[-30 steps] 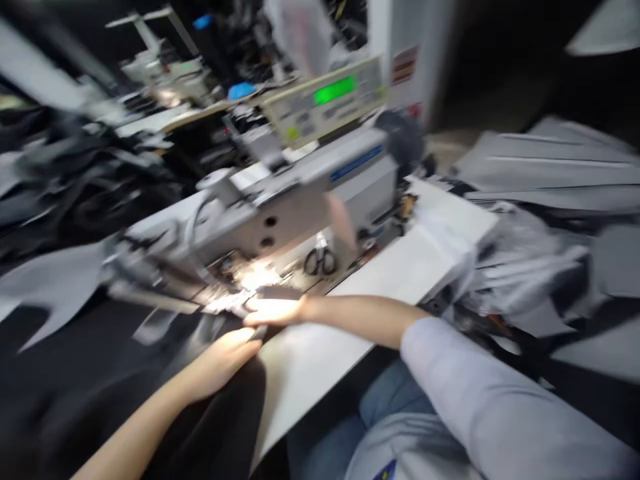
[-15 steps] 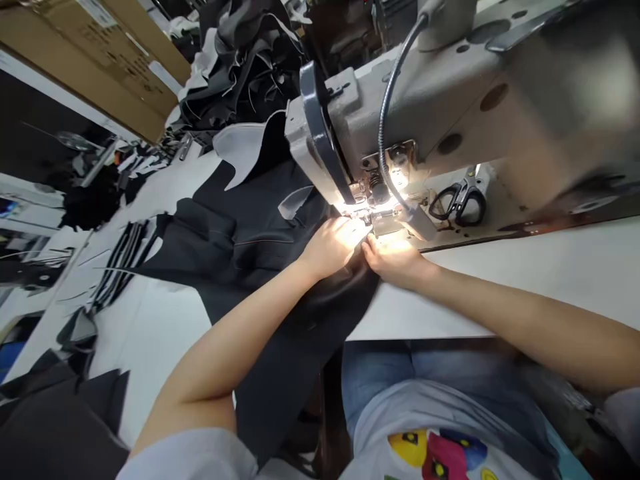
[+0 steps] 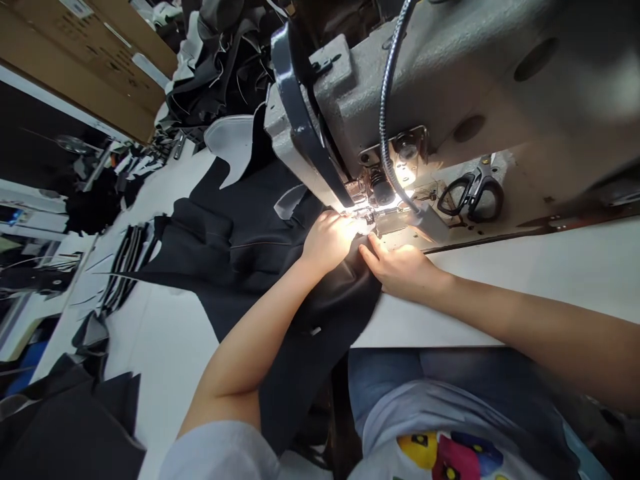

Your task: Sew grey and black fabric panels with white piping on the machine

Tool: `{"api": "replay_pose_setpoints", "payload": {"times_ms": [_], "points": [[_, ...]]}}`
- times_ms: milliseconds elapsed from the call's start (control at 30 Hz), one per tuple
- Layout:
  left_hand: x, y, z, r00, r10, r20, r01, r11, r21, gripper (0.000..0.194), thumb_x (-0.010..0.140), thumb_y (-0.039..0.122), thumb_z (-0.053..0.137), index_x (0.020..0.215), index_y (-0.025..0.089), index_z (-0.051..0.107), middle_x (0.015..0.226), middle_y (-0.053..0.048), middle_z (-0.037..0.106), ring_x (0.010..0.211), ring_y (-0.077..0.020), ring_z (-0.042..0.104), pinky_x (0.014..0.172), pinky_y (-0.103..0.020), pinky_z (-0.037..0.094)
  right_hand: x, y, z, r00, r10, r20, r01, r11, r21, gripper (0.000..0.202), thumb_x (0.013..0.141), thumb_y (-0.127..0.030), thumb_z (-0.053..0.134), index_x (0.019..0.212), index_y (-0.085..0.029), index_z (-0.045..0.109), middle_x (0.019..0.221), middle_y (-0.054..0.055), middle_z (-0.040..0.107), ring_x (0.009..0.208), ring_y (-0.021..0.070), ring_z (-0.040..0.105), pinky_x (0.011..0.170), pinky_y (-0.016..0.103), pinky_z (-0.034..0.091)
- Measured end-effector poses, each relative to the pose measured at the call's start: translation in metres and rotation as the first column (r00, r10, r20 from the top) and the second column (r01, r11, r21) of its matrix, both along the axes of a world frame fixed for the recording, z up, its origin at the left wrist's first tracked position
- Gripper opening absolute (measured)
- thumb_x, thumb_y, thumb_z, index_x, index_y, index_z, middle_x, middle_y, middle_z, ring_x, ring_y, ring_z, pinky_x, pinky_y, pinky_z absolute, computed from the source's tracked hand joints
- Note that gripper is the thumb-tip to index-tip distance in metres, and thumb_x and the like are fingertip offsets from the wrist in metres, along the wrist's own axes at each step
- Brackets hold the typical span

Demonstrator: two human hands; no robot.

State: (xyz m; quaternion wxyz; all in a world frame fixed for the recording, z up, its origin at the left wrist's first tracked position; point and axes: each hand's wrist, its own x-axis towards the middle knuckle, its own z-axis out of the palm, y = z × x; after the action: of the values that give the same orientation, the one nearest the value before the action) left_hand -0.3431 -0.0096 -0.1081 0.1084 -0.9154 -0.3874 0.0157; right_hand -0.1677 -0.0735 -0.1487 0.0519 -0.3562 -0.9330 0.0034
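Observation:
A large piece of black fabric (image 3: 260,267) lies over the table and hangs down past its front edge, with its right edge at the lit needle area of a grey sewing machine (image 3: 320,87). My left hand (image 3: 327,243) rests on the fabric just left of the presser foot (image 3: 369,217), fingers gripping it there; bright glare washes out the fingertips. Close in front of the foot, my right hand (image 3: 405,270) pinches the fabric's edge between thumb and index finger. The needle's tip is lost in the light.
Black-handled scissors (image 3: 473,193) lie on the machine bed, right of the needle. A flexible lamp neck (image 3: 387,100) hangs before the machine head. Dark cut pieces (image 3: 120,267) are stacked on the white table (image 3: 163,327). A heap of scraps (image 3: 220,73) and a cardboard box (image 3: 90,60) stand behind.
The view has moved nearer the machine, which appears larger. My right index finger looks more stretched toward the presser foot. Both hands stay at the fabric.

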Motion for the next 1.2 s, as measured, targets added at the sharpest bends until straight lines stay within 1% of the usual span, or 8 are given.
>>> {"api": "replay_pose_setpoints", "payload": {"times_ms": [67,200,367,500,667,900,1100,1200], "points": [[0.001,0.004,-0.001,1.0,-0.03,0.002,0.03,0.999,-0.033,0.024,0.094,0.016,0.048,0.102,0.015,0.071,0.099,-0.009,0.073,0.098,-0.0232,0.066,0.093,-0.036,0.048,0.0,0.001,0.001,1.0,-0.029,0.004,0.029,0.999,-0.037,0.055,0.085,-0.008,0.044,0.139,0.001,0.049,0.145,0.028,0.044,0.131,0.0362,0.046,0.053,0.029,0.043],[0.008,0.006,-0.001,0.996,-0.073,-0.041,0.069,0.994,-0.086,0.025,0.092,0.01,0.048,0.107,0.012,0.068,0.108,-0.011,0.071,0.105,-0.0228,0.064,0.097,-0.035,0.047,-0.001,0.002,0.007,0.992,-0.117,0.055,0.122,0.987,-0.108,0.072,0.081,-0.019,0.052,0.148,0.003,0.033,0.151,0.033,0.03,0.092,0.0305,0.065,0.053,0.032,0.041],[0.014,0.004,-0.002,0.997,0.033,-0.065,-0.04,0.994,-0.103,0.023,0.094,0.011,0.047,0.096,0.013,0.07,0.101,-0.009,0.072,0.095,-0.0227,0.066,0.091,-0.035,0.05,-0.006,0.002,0.007,0.987,-0.145,0.068,0.151,0.984,-0.098,0.059,0.088,-0.007,0.036,0.145,0.005,0.038,0.146,0.036,0.033,0.07,0.0254,0.066,0.051,0.034,0.041],[0.015,0.005,-0.002,0.994,0.107,0.025,-0.103,0.984,-0.144,0.026,0.094,0.01,0.046,0.096,0.015,0.071,0.101,-0.005,0.073,0.097,-0.0207,0.066,0.091,-0.031,0.05,-0.007,0.002,0.005,0.995,-0.079,0.064,0.083,0.995,-0.063,0.056,0.086,0.002,0.028,0.139,0.004,0.048,0.136,0.036,0.047,0.07,0.0254,0.067,0.05,0.033,0.039],[0.014,0.008,-0.003,0.986,0.144,0.078,-0.128,0.974,-0.186,0.026,0.093,0.009,0.048,0.093,0.015,0.073,0.098,-0.004,0.074,0.096,-0.0192,0.067,0.089,-0.029,0.05,-0.005,0.003,0.007,0.995,-0.053,0.088,0.059,0.996,-0.071,0.057,0.086,0.002,0.028,0.14,0.002,0.048,0.139,0.034,0.045,0.069,0.0253,0.067,0.047,0.031,0.037],[0.016,0.004,-0.007,0.999,0.033,0.026,-0.029,0.993,-0.115,0.028,0.092,0.006,0.045,0.095,0.014,0.072,0.099,-0.007,0.074,0.096,-0.0205,0.066,0.092,-0.032,0.051,-0.004,0.003,0.005,0.999,-0.04,0.008,0.04,0.999,-0.002,0.056,0.084,0.003,0.029,0.135,0.005,0.052,0.133,0.035,0.051,0.071,0.0271,0.069,0.044,0.031,0.039],[0.017,-0.004,-0.013,0.996,-0.037,-0.076,0.034,0.999,-0.033,0.025,0.093,0.009,0.046,0.091,0.013,0.071,0.105,-0.011,0.07,0.1,-0.0239,0.063,0.099,-0.038,0.048,-0.005,0.004,0.0,0.999,-0.029,-0.036,0.03,0.999,0.03,0.055,0.084,0.004,0.03,0.133,0.005,0.054,0.132,0.032,0.054,0.101,0.0345,0.066,0.047,0.03,0.043],[0.018,-0.003,-0.016,0.994,-0.029,-0.101,0.027,0.999,-0.019,0.025,0.094,0.01,0.045,0.095,0.012,0.07,0.103,-0.012,0.069,0.098,-0.024,0.063,0.096,-0.037,0.049,-0.005,0.005,-0.001,0.995,-0.081,-0.052,0.082,0.996,0.025,0.053,0.085,0.002,0.031,0.133,0.004,0.054,0.138,0.031,0.049,0.086,0.0298,0.069,0.046,0.031,0.042]]}}
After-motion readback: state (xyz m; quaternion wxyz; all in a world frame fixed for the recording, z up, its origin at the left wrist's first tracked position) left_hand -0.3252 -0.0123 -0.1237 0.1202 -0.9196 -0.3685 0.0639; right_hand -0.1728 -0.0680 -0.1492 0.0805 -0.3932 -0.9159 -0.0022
